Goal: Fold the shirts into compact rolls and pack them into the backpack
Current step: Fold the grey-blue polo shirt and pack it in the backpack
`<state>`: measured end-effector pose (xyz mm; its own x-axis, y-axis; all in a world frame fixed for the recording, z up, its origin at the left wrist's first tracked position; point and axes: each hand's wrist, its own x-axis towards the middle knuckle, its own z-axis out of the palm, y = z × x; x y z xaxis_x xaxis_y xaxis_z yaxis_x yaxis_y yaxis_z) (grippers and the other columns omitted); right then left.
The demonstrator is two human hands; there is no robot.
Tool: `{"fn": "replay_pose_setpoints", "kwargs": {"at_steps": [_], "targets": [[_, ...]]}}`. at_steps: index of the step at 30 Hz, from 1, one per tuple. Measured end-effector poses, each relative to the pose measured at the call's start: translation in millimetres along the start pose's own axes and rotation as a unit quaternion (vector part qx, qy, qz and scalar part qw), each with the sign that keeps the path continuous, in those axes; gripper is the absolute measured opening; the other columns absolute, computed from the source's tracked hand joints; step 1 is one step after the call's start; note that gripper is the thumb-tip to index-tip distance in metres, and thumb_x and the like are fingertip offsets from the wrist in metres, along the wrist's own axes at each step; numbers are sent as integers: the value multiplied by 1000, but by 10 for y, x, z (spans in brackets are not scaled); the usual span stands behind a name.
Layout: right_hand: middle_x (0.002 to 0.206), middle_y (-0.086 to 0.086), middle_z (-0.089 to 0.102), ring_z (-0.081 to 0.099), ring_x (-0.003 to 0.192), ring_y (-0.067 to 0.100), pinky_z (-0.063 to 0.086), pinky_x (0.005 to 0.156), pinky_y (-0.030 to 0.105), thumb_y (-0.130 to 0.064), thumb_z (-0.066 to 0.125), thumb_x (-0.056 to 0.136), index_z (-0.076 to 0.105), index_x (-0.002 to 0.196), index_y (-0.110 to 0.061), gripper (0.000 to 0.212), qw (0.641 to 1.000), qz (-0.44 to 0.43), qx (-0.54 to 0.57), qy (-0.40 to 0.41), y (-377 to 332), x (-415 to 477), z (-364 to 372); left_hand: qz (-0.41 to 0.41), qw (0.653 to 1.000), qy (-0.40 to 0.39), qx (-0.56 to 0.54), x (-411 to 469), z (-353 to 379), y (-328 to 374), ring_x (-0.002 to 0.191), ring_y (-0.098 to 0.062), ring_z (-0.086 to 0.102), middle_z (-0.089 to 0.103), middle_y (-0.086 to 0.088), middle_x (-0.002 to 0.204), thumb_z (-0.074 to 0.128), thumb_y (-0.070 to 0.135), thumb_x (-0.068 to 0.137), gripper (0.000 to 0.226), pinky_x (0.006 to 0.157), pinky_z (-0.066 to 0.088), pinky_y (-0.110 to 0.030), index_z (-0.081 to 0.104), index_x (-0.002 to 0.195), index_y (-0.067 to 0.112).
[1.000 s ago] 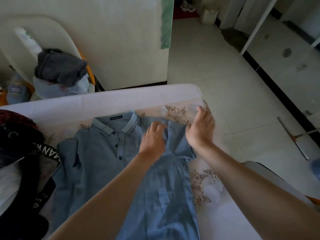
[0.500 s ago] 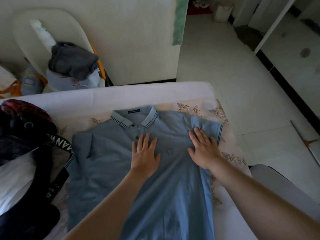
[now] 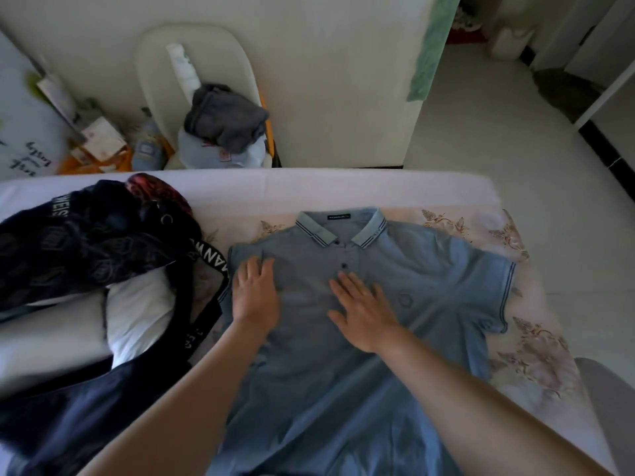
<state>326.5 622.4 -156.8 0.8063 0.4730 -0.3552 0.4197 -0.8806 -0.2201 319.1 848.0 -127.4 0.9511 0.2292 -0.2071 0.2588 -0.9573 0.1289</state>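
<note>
A light blue polo shirt (image 3: 429, 286) lies face up and spread flat on the bed, collar toward the far edge. My left hand (image 3: 256, 293) rests flat on its left shoulder area, fingers straight. My right hand (image 3: 364, 310) presses flat on the chest just below the buttons. The right sleeve lies spread out; the left sleeve is folded in near my left hand. A dark patterned backpack (image 3: 86, 242) with lettered straps lies on the bed to the left of the shirt.
The bed (image 3: 343, 187) has a white sheet and a floral cover. White fabric (image 3: 137, 317) lies under the backpack straps. Behind the bed a chair (image 3: 192, 56) holds grey clothes (image 3: 226, 121). Tiled floor lies to the right.
The right sleeve went from bunched under my hands to spread flat. Both hands slid left across the shirt, the left to the shoulder, the right to the chest. The view shifted left.
</note>
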Motion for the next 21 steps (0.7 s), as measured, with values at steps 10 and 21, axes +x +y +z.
{"fn": "replay_pose_setpoints", "kwargs": {"at_steps": [10,21], "targets": [[167,9,-1,1,154,29,16,120,55,-50,39,100,24,156,-21,65,996,38,-34,74,-160,-58,5,-26,942,-137,304,-242,-86,-510,138,-33,34,35,-20,153,12,54,102,72,111,21,-42,26,153,4],[166,4,-10,-7,154,22,10,124,46,-46,41,100,20,157,-25,65,997,37,47,56,-560,-806,318,169,984,21,47,-900,-6,-496,108,-29,50,55,-5,117,61,30,81,36,89,38,-40,60,115,19]]}}
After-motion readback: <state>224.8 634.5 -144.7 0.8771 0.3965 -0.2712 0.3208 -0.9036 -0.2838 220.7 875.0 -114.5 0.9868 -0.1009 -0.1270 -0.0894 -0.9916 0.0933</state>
